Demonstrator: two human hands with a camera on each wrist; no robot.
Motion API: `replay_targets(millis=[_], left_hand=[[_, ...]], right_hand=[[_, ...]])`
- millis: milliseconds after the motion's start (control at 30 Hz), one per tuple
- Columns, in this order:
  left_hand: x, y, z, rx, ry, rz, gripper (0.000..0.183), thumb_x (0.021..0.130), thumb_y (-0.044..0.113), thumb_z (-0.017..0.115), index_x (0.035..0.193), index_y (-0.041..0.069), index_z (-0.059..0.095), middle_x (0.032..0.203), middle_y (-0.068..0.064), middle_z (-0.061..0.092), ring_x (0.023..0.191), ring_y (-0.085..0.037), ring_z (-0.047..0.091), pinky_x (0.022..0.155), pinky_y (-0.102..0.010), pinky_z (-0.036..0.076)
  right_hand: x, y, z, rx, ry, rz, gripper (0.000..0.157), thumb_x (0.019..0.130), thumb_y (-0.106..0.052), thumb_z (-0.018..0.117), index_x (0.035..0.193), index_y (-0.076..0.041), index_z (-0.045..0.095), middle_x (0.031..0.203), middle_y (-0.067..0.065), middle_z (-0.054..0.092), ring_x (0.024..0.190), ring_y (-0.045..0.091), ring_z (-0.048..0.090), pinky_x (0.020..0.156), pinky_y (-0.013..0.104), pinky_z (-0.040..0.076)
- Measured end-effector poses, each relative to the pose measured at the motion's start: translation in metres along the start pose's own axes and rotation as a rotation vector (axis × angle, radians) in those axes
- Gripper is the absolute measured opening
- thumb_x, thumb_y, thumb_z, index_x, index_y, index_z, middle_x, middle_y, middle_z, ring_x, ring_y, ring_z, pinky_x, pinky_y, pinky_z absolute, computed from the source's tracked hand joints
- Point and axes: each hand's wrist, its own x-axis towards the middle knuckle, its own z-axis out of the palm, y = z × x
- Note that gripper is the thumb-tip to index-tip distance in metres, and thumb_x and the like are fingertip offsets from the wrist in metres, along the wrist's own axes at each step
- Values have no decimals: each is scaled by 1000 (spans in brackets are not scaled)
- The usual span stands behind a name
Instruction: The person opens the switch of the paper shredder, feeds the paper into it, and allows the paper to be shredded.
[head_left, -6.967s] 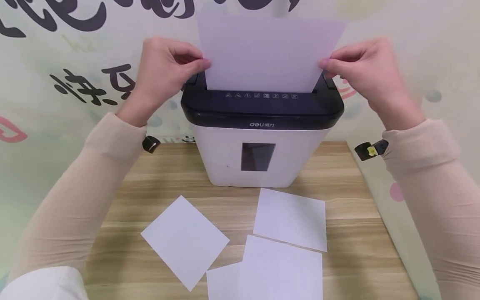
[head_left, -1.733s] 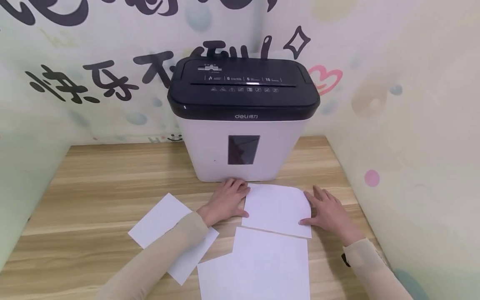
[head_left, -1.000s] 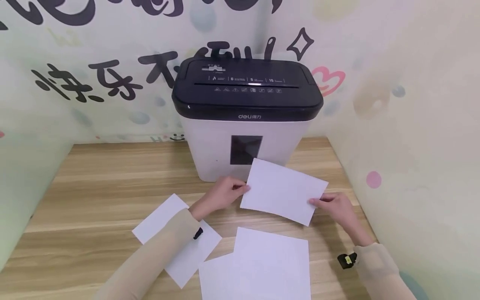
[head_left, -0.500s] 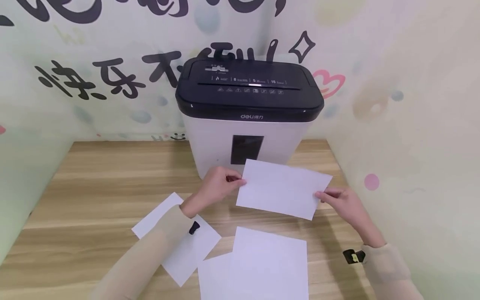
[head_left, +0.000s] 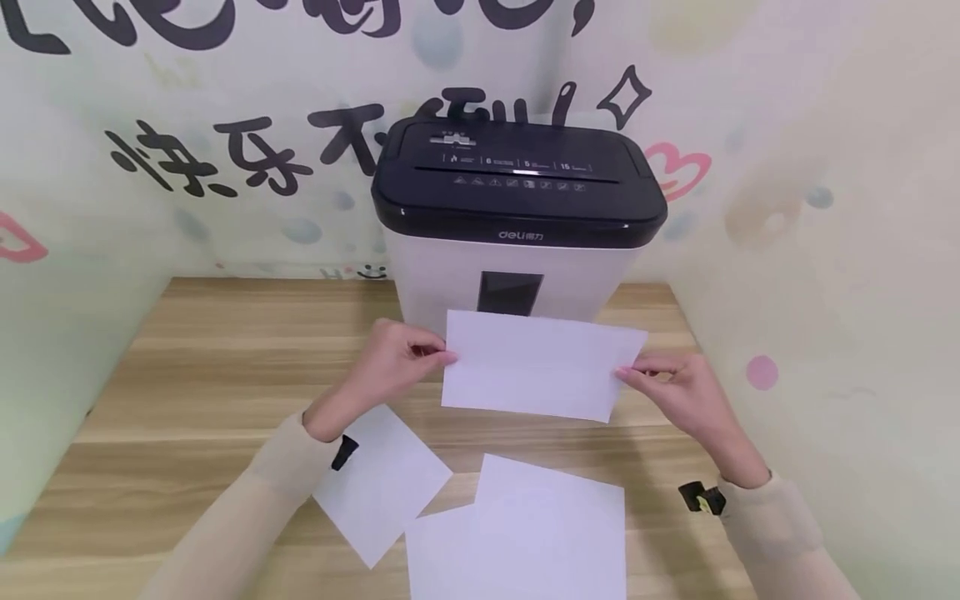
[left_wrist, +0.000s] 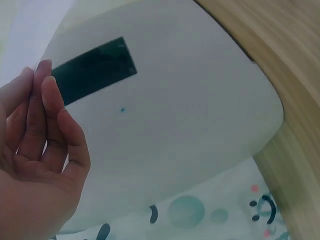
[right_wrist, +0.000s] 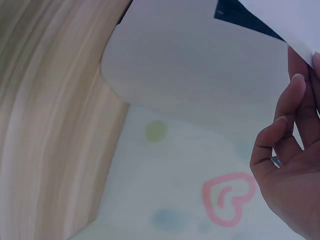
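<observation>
A white sheet of paper (head_left: 536, 367) is held up off the table, in front of the shredder's lower body. Its left edge is pinched between the thumb and fingers of my left hand (head_left: 401, 358). My right hand (head_left: 678, 387) pinches the right edge, where the sheet bends a little. Behind it stands the paper shredder (head_left: 517, 208), a white bin with a black top, a narrow slot and a dark window. In the left wrist view, my left hand (left_wrist: 42, 150) is close to the shredder's front wall. The right wrist view has my right hand (right_wrist: 295, 135) at the sheet's corner.
Several white sheets lie on the wooden table (head_left: 217, 375): one at the left (head_left: 386, 487), partly under my left forearm, and overlapping sheets (head_left: 551, 533) at the front. A decorated wall (head_left: 300, 225) rises behind the shredder, and a side wall (head_left: 847, 333) bounds the right.
Earlier, both hands held a sheet in the slot. Later they took this sheet from the table before the shredder and lifted it; it has since shifted left and straightened.
</observation>
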Motion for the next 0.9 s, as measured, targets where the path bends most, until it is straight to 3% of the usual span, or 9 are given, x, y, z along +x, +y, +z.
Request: replay_targets(millis=[133,267,367,567,767,900], left_hand=[[-5,3,-12,35,26,38,8,80,7,83,75,9,78,64,5,66,53,-7,53,52,-22,47],[-6,8,-26,51,36,18,4,81,9,83,82,6,79,73,2,72,60,-7,60,57,-26,53],[-5,15,-39,59,51,1,6,82,10,82,85,7,80,75,2,72,59,-9,58,55,-25,50],[3,28,-66,122,127,120,7,78,7,84,83,9,80,72,6,71,60,-7,59,58,-20,47],[11,38,-78,121,121,119,4,81,7,82,84,8,79,71,5,70,58,-8,55,57,-19,46],[23,46,-89,148,137,165,4,81,6,82,85,5,80,73,2,72,60,-8,58,61,-19,49]], right_hand=[[9,-8,2,58,-11,-95,19,79,9,77,75,-9,76,65,-4,60,61,7,51,58,19,41],[20,-17,3,81,-15,-146,21,77,16,75,73,-6,75,62,-3,57,61,7,49,58,19,40],[30,-29,1,71,-2,-168,19,75,16,76,73,-3,75,62,-2,60,60,5,49,57,18,40],[51,-52,-9,118,25,-220,19,74,15,78,76,-3,78,66,-2,67,62,7,51,57,19,40],[63,-57,-15,94,33,-236,19,76,16,76,76,-3,78,64,-2,63,61,6,49,54,18,38],[74,-74,-30,61,57,-280,18,75,19,75,76,1,76,62,-3,61,59,6,48,51,18,35]])
